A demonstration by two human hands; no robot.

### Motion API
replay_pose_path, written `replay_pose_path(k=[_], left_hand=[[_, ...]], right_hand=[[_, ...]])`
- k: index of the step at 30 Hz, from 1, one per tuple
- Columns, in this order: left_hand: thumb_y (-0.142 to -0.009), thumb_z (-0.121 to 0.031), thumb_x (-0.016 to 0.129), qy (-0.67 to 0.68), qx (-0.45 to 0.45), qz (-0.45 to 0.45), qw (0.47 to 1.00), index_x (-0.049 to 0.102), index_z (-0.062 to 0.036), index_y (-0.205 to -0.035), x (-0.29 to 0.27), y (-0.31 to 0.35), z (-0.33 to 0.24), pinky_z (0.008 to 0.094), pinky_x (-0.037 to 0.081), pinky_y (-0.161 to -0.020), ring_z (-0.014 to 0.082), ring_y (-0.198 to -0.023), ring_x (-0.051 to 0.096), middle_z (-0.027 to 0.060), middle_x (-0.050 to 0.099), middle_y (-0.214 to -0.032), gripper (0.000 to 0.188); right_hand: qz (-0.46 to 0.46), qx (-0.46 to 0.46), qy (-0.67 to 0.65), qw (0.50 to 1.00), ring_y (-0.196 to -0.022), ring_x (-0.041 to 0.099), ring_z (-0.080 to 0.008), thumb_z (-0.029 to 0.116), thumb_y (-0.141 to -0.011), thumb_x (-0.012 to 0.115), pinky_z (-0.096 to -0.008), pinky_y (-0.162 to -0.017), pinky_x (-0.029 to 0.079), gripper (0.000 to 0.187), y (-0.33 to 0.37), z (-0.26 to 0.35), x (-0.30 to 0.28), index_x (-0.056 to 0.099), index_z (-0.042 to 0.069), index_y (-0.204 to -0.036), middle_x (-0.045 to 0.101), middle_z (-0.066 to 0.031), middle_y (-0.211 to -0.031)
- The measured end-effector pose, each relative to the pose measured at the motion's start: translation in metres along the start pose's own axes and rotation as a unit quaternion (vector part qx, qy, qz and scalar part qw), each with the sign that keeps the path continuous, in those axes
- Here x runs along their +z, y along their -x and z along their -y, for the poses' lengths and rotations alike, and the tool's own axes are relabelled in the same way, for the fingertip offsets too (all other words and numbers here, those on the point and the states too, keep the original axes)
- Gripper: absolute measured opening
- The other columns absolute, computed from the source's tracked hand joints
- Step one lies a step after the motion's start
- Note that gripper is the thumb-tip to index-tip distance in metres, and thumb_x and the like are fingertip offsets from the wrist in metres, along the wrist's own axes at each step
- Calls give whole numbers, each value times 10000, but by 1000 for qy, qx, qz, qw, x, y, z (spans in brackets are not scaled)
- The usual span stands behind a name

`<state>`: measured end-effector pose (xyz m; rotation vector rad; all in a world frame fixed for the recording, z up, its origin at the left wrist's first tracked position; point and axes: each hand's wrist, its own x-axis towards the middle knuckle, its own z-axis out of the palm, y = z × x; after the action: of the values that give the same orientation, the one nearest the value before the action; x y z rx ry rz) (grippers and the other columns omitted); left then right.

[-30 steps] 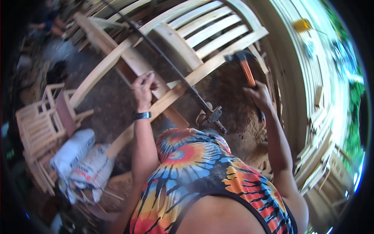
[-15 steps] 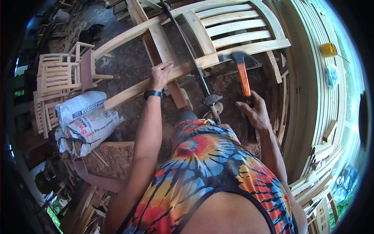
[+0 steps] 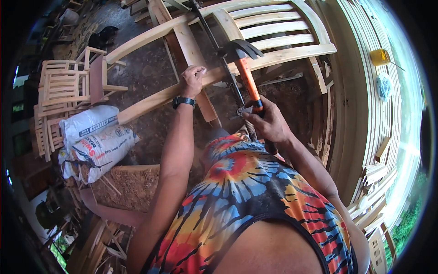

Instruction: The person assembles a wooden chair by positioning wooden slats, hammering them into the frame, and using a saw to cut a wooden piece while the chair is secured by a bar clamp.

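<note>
My right hand grips the orange-and-black handle of a claw hammer. Its dark head hangs over the front wooden rail of a slatted wooden frame, near a long metal bar clamp. The clamp crosses the frame, and its screw end is partly behind my right hand. My left hand, with a dark watch on the wrist, is closed over the same rail, left of the clamp. A flat board crosses beneath the rail beside that hand.
White printed sacks lie at the left below a slatted wooden chair frame. Long planks line the right side, with a yellow container and a blue plastic bundle on them. Wood offcuts lie at the lower right.
The hammer has swung up and left from the rail's joint, its head now over the clamp. My right hand moved left with it. My left hand stays at the rail, its fingers more curled.
</note>
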<state>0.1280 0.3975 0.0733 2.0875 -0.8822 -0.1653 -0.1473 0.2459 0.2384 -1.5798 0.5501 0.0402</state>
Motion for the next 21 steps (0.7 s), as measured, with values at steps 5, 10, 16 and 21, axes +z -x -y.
replay_pose_path(k=[5, 10, 16, 21], left_hand=[[-885, -151, 700, 18, 21, -12, 1000, 748, -45, -923, 3, 2, 3, 408, 542, -753, 315, -841, 689, 133, 716, -911, 122], [-884, -159, 708, -19, 40, -5, 999, 752, -64, -945, 4, 2, 4, 410, 544, -781, 312, -883, 689, 120, 716, -934, 121], [-879, -172, 717, -72, 45, -2, 996, 748, -81, -934, 7, 1, -5, 416, 540, -786, 317, -901, 682, 115, 709, -935, 111], [-866, -169, 728, -14, 37, -21, 999, 746, -95, -917, 2, 6, -1, 425, 536, -761, 328, -867, 670, 108, 685, -892, 91]], right_hand=[[7, 10, 116, 993, -643, 602, -255, 274, -933, 701, -385, -610, 462, 303, -14, 2, 2, 564, 6, -963, 603, -137, -707], [13, 19, 190, 982, -762, 672, -433, 296, -952, 680, -464, -674, 493, 331, -34, 26, 14, 586, -13, -1027, 665, -252, -794], [4, 84, 186, 979, -765, 685, -378, 327, -971, 652, -448, -689, 507, 359, -54, -15, 36, 582, -25, -984, 665, -229, -790], [1, 56, 170, 984, -743, 691, -372, 321, -962, 656, -438, -674, 512, 353, -45, 24, 40, 575, -22, -969, 666, -224, -763]])
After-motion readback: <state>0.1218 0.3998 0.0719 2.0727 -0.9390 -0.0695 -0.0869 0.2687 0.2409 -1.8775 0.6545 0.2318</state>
